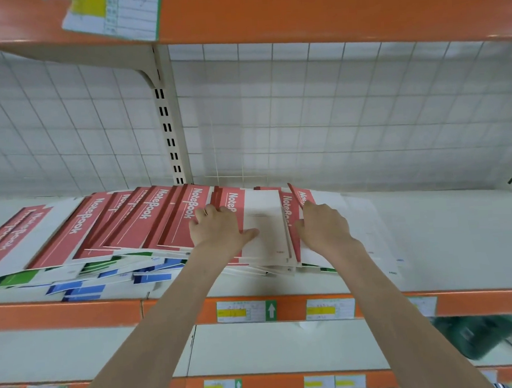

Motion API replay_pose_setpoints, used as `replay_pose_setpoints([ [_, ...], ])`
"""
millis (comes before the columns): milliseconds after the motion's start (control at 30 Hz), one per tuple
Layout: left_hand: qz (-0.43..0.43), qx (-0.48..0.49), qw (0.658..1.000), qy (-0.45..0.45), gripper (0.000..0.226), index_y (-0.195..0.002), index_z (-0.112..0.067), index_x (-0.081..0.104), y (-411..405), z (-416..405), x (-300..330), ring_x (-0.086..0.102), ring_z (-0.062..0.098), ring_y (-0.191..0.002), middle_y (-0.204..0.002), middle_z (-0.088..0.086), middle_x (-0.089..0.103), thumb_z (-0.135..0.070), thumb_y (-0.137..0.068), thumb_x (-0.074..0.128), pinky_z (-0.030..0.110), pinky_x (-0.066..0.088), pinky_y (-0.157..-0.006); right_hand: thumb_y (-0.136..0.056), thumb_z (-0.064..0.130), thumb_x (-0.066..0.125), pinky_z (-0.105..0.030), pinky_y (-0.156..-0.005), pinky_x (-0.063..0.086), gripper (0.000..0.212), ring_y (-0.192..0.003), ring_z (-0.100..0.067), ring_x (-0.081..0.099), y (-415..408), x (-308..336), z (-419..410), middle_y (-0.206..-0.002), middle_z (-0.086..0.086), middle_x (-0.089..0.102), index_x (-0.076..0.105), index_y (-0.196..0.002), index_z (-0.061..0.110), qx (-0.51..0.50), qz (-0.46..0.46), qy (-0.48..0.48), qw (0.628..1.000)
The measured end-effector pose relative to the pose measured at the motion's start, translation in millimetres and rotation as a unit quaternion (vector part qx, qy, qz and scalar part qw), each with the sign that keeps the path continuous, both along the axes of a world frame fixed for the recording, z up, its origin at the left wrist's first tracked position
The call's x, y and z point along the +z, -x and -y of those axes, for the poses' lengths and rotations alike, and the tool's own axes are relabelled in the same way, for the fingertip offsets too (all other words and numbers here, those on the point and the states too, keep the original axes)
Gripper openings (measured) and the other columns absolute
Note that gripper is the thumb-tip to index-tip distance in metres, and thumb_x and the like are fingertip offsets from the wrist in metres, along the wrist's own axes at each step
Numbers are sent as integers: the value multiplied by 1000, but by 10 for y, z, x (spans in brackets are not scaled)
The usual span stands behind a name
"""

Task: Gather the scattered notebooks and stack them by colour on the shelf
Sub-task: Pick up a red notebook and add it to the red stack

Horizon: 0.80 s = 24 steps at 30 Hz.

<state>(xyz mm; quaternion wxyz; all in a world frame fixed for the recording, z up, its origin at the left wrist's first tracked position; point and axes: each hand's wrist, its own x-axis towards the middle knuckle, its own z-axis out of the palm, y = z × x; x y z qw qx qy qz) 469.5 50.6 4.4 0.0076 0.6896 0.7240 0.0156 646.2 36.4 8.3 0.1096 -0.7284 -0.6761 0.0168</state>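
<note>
Several red notebooks (148, 221) marked "NoteBook" lie fanned across the white shelf (446, 242), overlapping each other. Blue notebooks (83, 290) and green ones (17, 279) stick out from under them near the shelf's front edge. My left hand (217, 226) rests flat on the red pile, its thumb on a white back cover (264, 223). My right hand (325, 225) touches the edge of a red notebook (289, 212) beside that cover, fingers loosely bent. Pale notebooks (370, 225) lie to the right of my right hand.
An orange-edged upper shelf (327, 6) hangs overhead with a paper label. A slotted upright post (170, 133) stands before the white grid back wall. Price tags (244, 311) line the shelf's orange front. Lower shelves hold dark green goods (479, 339) at the right.
</note>
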Motion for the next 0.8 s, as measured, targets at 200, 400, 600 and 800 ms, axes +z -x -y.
replay_pose_setpoints([
  [200,25,33,999,-20,93,-128,-4,45,-60,-7,-37,37,37,-126,-133,19,43,-78,-71,52,45,33,-102,-93,1,35,-32,-62,40,39,-79,-34,59,-106,-12,-1,-87,-15,60,41,-131,3,-15,-74,-53,996],
  [400,119,62,991,5,101,-127,-3,42,-149,-12,-15,38,36,-124,-131,20,41,-75,-61,67,43,33,-102,-91,2,35,-39,-77,51,39,-87,-35,59,-47,92,43,-100,-17,64,54,-124,11,27,-180,-97,979],
  [600,224,91,970,-5,76,-122,-4,47,-101,-34,28,46,36,-121,-125,18,51,-49,-69,79,44,36,-99,-92,0,37,-37,-79,50,44,-98,-33,60,160,95,1,-105,-15,66,54,-130,13,51,-176,-131,974],
  [800,421,22,902,-90,35,-118,1,36,-67,29,31,53,21,-76,-102,15,60,0,-87,52,26,42,-56,-92,2,38,-35,-63,47,31,-82,-34,60,211,123,16,-90,-16,66,59,-114,7,62,-161,-142,975],
])
